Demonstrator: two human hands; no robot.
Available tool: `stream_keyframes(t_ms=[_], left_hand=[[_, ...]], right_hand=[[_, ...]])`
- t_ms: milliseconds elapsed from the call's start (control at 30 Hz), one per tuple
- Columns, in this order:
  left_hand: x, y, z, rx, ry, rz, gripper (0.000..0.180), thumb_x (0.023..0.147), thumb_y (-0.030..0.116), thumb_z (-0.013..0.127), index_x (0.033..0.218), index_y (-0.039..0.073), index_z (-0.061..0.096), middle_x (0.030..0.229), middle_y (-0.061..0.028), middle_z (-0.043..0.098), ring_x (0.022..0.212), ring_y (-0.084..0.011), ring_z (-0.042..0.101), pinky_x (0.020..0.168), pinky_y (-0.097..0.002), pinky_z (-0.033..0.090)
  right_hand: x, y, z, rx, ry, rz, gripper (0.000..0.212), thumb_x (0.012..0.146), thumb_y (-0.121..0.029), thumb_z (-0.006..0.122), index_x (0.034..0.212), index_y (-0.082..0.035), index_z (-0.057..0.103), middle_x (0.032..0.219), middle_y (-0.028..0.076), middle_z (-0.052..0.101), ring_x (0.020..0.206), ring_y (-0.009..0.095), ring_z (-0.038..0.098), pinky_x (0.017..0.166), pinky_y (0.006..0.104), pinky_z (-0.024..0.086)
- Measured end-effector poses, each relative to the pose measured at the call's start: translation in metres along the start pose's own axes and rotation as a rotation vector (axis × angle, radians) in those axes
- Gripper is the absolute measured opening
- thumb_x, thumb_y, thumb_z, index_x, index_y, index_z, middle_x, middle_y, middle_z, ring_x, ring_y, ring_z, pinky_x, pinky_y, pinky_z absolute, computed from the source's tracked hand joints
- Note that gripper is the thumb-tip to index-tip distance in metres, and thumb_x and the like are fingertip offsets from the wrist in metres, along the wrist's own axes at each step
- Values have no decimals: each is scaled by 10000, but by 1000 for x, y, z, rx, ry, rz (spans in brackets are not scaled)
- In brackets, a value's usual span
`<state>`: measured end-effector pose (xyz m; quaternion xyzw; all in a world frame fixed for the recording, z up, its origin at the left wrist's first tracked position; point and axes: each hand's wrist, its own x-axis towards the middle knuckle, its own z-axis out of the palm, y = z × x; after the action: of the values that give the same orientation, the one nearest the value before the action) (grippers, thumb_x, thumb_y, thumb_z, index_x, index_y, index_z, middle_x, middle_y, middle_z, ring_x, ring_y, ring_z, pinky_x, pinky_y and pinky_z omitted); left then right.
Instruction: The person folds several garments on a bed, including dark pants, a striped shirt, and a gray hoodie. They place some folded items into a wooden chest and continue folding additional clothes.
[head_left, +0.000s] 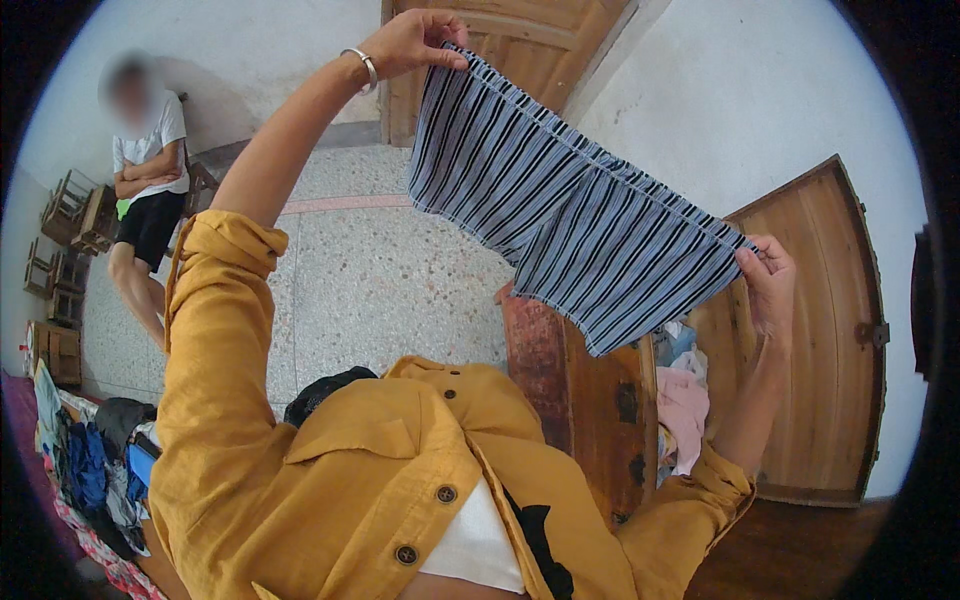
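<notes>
A pair of blue and black striped shorts (560, 185) hangs stretched out between my two raised hands. My left hand (415, 45) pinches one end of the waistband, thumb on the near side, with a silver bracelet on the wrist. At the other end, lower and to the right, my right hand (765, 275) grips the waistband corner between thumb and fingers. The waistband slants down from left to right, and both legs of the shorts hang below it, free of any surface.
Right of centre stands a wooden chest (560, 380), its lid (815, 330) raised, with folded clothes (683, 410) inside. A person (150, 190) with crossed arms is at the left by wooden stools (68, 210). Piled clothes (90, 460) lie lower left. A wooden door (520, 50) stands behind.
</notes>
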<state>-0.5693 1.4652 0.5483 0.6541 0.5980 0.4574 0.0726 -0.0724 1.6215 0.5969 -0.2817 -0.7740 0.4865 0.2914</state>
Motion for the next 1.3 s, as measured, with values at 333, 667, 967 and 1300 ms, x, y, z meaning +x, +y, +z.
stream_keyframes(t_ms=[333,667,967,1300], left_hand=[[1,31,40,-139,-244,-602,203,789,219,662,912,59,634,732,13,587,678,-106,540,559,-236,450],[-5,146,136,-957,-404,-499,259,852,259,600,921,9,604,818,-48,620,715,-140,637,700,-280,544],[-10,150,145,-905,-468,-372,286,864,275,592,943,1,612,848,-46,627,755,-115,616,741,-263,520],[-38,101,164,-208,-393,245,457,678,398,745,982,77,631,864,-47,621,941,-211,515,836,-361,405]], right_hand=[[40,25,32,-11,208,247,120,824,-134,624,848,-24,582,758,25,606,671,77,553,591,213,445],[41,-23,142,106,4,-23,155,863,-158,586,898,-7,585,773,13,589,648,71,517,566,222,424],[20,-16,138,27,-25,-209,212,786,-25,644,964,13,535,833,15,575,769,66,534,697,204,452],[5,-19,111,198,-3,-147,194,802,8,609,979,20,532,859,33,592,793,71,546,717,207,459]])
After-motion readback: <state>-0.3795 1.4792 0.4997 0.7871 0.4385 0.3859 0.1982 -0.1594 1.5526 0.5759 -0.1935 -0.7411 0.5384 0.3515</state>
